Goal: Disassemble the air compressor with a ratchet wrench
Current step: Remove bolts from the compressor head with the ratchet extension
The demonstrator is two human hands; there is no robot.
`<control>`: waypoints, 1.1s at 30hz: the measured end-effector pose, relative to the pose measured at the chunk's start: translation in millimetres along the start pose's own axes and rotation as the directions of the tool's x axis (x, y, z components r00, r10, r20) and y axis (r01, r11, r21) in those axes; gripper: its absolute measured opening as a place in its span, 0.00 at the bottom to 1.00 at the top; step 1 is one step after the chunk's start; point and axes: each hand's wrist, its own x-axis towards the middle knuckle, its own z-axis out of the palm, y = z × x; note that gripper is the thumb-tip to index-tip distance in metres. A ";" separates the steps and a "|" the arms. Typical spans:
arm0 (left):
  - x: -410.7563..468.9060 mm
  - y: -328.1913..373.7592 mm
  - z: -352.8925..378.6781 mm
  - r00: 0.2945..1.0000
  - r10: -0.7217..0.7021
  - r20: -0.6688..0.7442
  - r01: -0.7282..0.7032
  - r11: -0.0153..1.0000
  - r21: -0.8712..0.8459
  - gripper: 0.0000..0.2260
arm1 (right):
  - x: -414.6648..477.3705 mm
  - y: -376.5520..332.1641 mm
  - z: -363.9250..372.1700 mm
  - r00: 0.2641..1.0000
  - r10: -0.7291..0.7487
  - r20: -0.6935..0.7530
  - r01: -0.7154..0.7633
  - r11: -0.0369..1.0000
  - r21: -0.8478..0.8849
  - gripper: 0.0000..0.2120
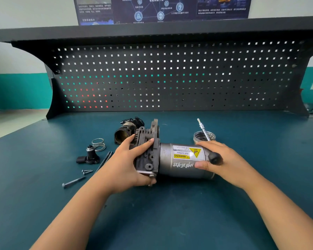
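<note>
The compressor (175,159) lies on its side on the green bench (170,213), near the middle, its grey motor can pointing right and its dark finned head pointing left. A yellow warning label (188,152) sits on top of the can, with white handwriting just below it.

The left hand (132,165) wraps the finned head, fingers over the top and thumb low near the front flange, closed firmly on it. The right hand (222,159) grips the right end of the can, and the ratchet (206,134) is caught in that same grasp: its black handle end pokes out between thumb and fingers, while the chrome shaft rises up and back to the left, over a round metal cap (204,137) standing behind the can.

Loose parts lie left of the compressor. A black tubular housing (126,132) rests just behind the head. A coil spring (98,144) sits beside a small black valve (89,156). Nearer the front lie two thin dark rods (105,160), a pair of short screws (87,171) and one long bolt (73,182), all apart from each other. A dark pegboard (170,74) backs the bench
</note>
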 end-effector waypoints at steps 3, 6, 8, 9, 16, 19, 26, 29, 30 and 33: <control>0.9 -1.2 -2.8 0.999 -0.016 0.040 0.018 0.999 -0.038 0.44 | 1.1 2.1 3.0 1.000 0.024 -0.001 -0.024 0.998 -0.053 0.20; 0.0 0.6 -3.1 0.999 -0.022 0.045 0.025 0.998 -0.061 0.44 | 1.4 2.9 3.1 1.000 0.022 0.003 -0.022 0.998 -0.053 0.20; -0.9 1.5 -2.7 0.999 -0.030 0.040 0.032 0.997 -0.068 0.45 | 1.3 3.6 3.6 1.000 0.022 -0.001 -0.022 0.999 -0.042 0.25; -1.6 1.6 -2.4 0.999 -0.031 0.038 0.033 0.997 -0.067 0.45 | 1.2 4.1 4.0 1.000 0.022 -0.008 -0.022 0.999 -0.042 0.29; -6.0 3.7 -0.4 0.997 -0.051 0.055 0.052 0.998 -0.031 0.45 | -4.3 5.4 4.0 0.998 0.005 0.069 0.003 0.993 -0.119 0.39; -8.1 5.0 1.7 0.998 -0.040 0.051 0.040 0.999 0.008 0.46 | -7.1 6.2 5.3 0.997 -0.011 0.072 0.023 0.986 -0.162 0.41; -28.1 8.9 13.7 0.993 0.104 -0.052 -0.096 0.987 0.128 0.47 | -25.0 3.2 8.5 0.994 -0.099 -0.038 0.082 0.947 -0.311 0.46; -37.5 17.0 18.3 0.983 0.162 -0.081 -0.149 0.978 0.143 0.45 | -31.8 -0.6 1.9 0.993 -0.106 -0.050 0.082 0.934 -0.348 0.46; -40.3 20.9 19.1 0.984 0.160 -0.081 -0.149 0.981 0.126 0.44 | -33.6 -2.0 -1.6 0.994 -0.102 -0.045 0.081 0.936 -0.342 0.46; -46.1 32.5 21.6 0.991 0.123 -0.055 -0.120 0.991 0.058 0.44 | -40.8 -3.0 -10.4 0.997 -0.072 -0.015 0.064 0.949 -0.308 0.45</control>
